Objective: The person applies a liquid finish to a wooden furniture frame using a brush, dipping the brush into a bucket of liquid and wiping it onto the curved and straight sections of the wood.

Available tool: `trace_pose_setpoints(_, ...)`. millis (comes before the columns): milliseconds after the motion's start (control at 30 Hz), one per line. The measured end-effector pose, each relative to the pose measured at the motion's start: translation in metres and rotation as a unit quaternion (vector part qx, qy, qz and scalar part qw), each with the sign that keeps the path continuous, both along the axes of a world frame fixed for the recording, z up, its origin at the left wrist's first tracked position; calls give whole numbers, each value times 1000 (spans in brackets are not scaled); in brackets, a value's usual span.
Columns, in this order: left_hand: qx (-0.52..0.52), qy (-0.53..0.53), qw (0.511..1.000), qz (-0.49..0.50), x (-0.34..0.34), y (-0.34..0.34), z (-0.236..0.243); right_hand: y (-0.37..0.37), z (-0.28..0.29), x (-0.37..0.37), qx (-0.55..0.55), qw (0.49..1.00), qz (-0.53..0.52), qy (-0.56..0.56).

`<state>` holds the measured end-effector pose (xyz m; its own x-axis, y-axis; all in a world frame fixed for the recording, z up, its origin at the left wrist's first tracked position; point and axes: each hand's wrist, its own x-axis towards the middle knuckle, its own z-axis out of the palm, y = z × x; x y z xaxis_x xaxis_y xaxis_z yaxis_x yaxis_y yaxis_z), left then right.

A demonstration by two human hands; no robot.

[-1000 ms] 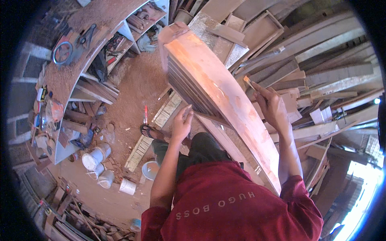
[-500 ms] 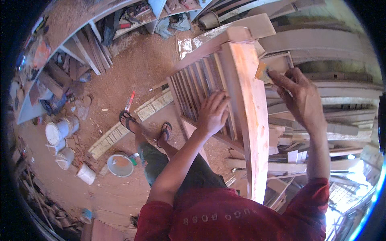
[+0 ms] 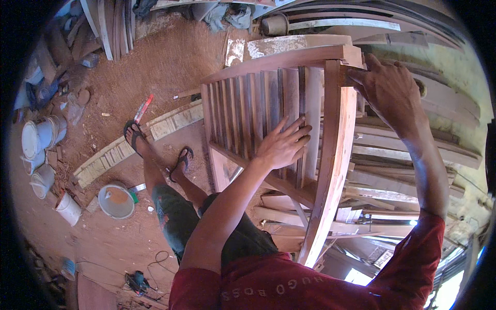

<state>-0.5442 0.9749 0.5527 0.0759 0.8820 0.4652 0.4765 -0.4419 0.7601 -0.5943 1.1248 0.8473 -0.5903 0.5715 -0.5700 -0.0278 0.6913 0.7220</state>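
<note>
A slatted wooden chair-like frame (image 3: 330, 129) stands in front of me, with upright slats between its rails. My right hand (image 3: 390, 93) is closed round a putty knife (image 3: 351, 76), its blade against the top of the frame's right post. The rounded handle end sticks out past the hand; most of the handle is hidden in the palm. My left hand (image 3: 283, 145) lies on the slats with its fingers spread, holding nothing.
Stacked boards (image 3: 413, 139) fill the right side. To the left, on the dusty floor, are a round tub (image 3: 116, 201) with orange-brown contents, several white buckets (image 3: 34, 139), a red tool (image 3: 144, 108) and a corded power tool (image 3: 137, 283). A long pale slatted strip (image 3: 111, 157) lies near my feet.
The putty knife has moved from beside the post onto its top end, with my right hand turned over it. My left hand stays on the slats; the view has shifted.
</note>
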Motion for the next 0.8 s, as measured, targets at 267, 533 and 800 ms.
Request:
trace_pose_setpoints(267,20,51,998,37,3,1,0,11,-20,-3,-9,999,5,-38)
trace_pose_setpoints(533,20,28,998,48,13,0,-5,20,-25,6,-3,999,41,-21)
trace_pose_setpoints(800,23,44,997,67,13,-1,-5,9,-21,-3,-6,999,35,-15)
